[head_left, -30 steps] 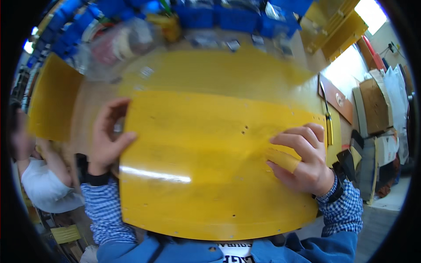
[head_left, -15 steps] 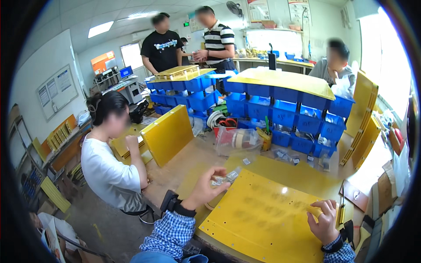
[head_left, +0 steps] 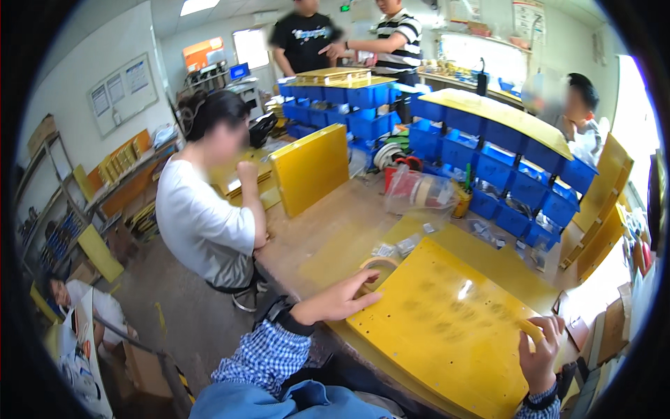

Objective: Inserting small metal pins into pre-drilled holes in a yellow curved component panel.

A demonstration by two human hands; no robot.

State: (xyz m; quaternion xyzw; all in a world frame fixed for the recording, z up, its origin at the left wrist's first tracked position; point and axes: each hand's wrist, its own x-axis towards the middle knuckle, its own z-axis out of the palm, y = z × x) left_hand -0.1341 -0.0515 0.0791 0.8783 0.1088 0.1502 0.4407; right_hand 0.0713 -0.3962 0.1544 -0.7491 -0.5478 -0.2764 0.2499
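Observation:
A large flat yellow panel [head_left: 440,314] with small holes and dark smudges lies before me on the table. My left hand [head_left: 342,297] is at its left edge, thumb and fingers apart, holding nothing. Just beyond those fingers lies a roll of tape [head_left: 380,265], partly under the panel's edge. Small clear bags [head_left: 408,244] with white labels rest behind the roll. My right hand [head_left: 539,353] is over the panel's right edge, fingers curled around a small yellow thing [head_left: 532,331] whose kind I cannot make out.
Blue parts bins [head_left: 495,167] stand stacked across the table, beside a bagged spool [head_left: 422,190]. An upright yellow panel [head_left: 310,171] stands near a seated person in white [head_left: 202,216]. More yellow panels [head_left: 600,202] lean at the right. Other people are farther back.
My left hand has let go of a small clear bag, which now lies behind the tape roll, and has drawn back to the panel's left edge. My view has shifted left and down.

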